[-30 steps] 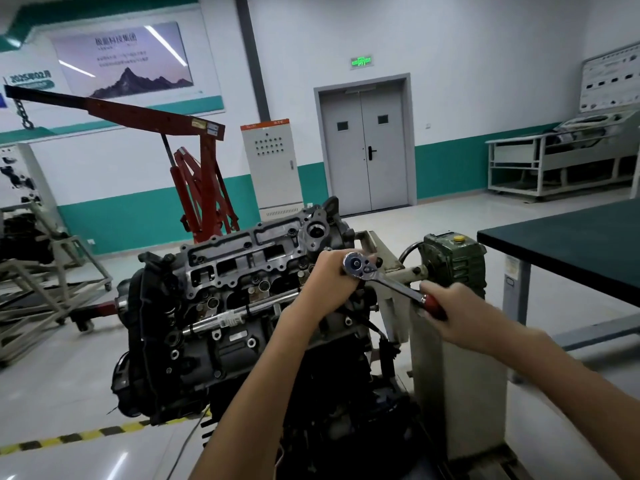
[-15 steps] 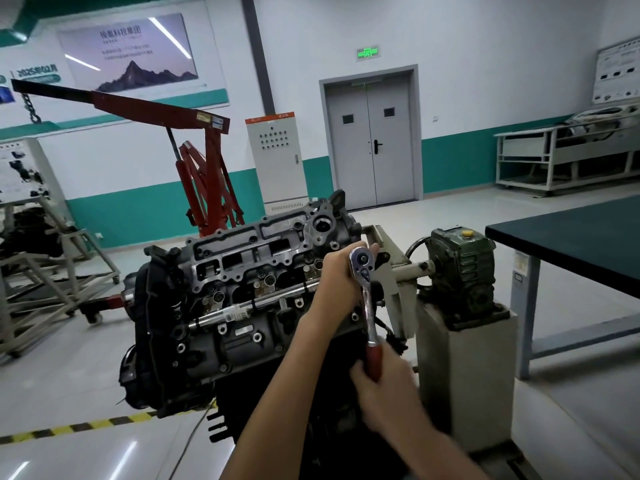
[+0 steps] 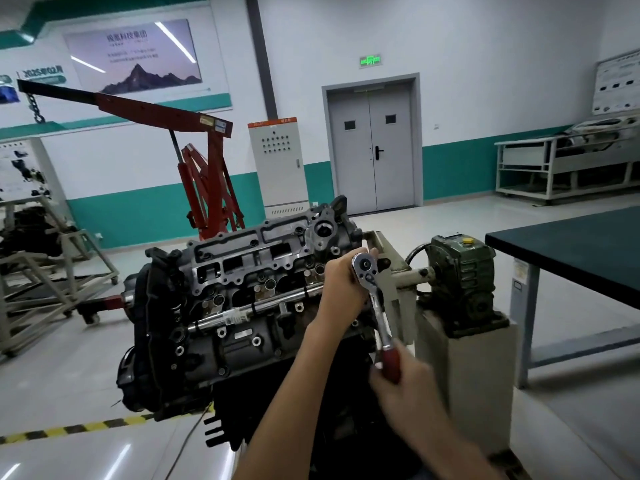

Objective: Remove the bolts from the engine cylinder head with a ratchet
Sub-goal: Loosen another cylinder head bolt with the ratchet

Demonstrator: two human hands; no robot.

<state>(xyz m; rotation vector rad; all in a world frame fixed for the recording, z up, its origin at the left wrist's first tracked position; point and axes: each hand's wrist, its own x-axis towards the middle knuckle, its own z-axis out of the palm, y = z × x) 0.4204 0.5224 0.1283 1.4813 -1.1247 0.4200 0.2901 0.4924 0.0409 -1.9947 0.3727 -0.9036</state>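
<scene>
Head-camera view, looking forward and slightly down.

Nearest, at 5 o'clock: right hand (image 3: 405, 386) gripping the red handle of a ratchet (image 3: 375, 306), fingers curled round it, forearm coming in from the lower right corner. Handle end low, steel shank slanting up and a little left to the round chrome drive end just right of centre.

At that drive end: left hand (image 3: 343, 285) cupped round it, thumb tip over the top edge, forearm rising from 6 o'clock. Contact point with the engine hidden behind this hand.

Centre and towards 9 o'clock: engine cylinder head (image 3: 249, 271), dark grey, tilted towards the camera, top face open, with rows of holes and bosses. Bright steel rail (image 3: 242, 311) running across its lower part. Ratchet at the right end of this casting.

At 3 o'clock, just beside the engine: green gearbox (image 3: 460, 278) with a yellow cap, seated on a pale pedestal (image 3: 464, 368). Further right, a dark-topped bench (image 3: 571, 251).

At 8 o'clock on the floor: yellow-and-black floor tape (image 3: 69, 429).

Behind the engine, at 10 o'clock: red engine hoist (image 3: 207, 181), boom reaching left, chain hanging from its tip.

Along the far wall: at 12 o'clock, grey control cabinet (image 3: 278, 164); to its right, grey double door (image 3: 372, 147) under a green exit sign (image 3: 370, 59); at 2 o'clock, white trolley (image 3: 554, 168); at 11 o'clock, mountain poster (image 3: 133, 55).
</scene>
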